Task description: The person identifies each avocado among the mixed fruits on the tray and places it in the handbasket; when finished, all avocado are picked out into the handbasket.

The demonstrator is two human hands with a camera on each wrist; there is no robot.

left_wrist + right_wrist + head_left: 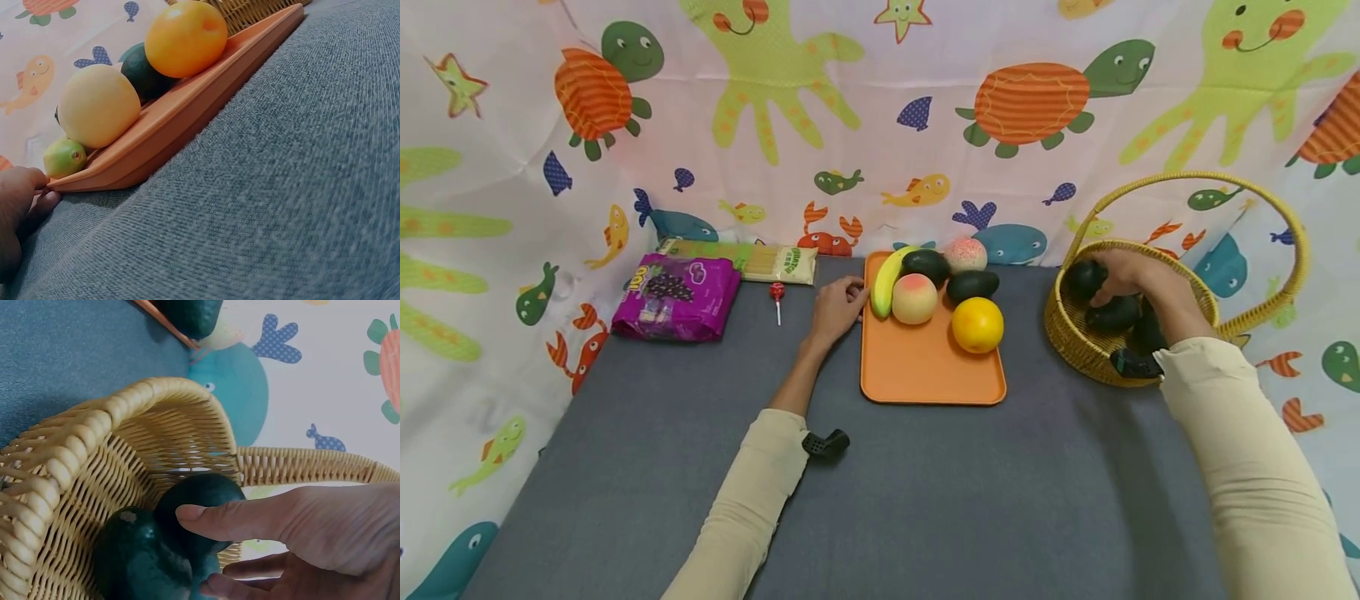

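Note:
My left hand [837,310] pinches the left rim of an orange tray [932,379], beside a yellow banana [887,283]. Also on the tray are a peach [914,299], a second peach [965,254] behind it, an orange [977,325] and two dark green avocados, one near the back [927,266] and one to its right [972,287]. My right hand [1131,273] reaches into a wicker basket [1078,342]. Its thumb lies over an avocado [200,487], with the other fingers curled at the far side. Another avocado [134,556] lies against that one inside the basket.
At the back left lie a purple grape-print package [677,300], a noodle packet [775,263] and a red lollipop [777,292]. The basket's tall handle [1296,250] arches up around my right forearm. A sea-animal print curtain [850,108] borders the grey table [925,500].

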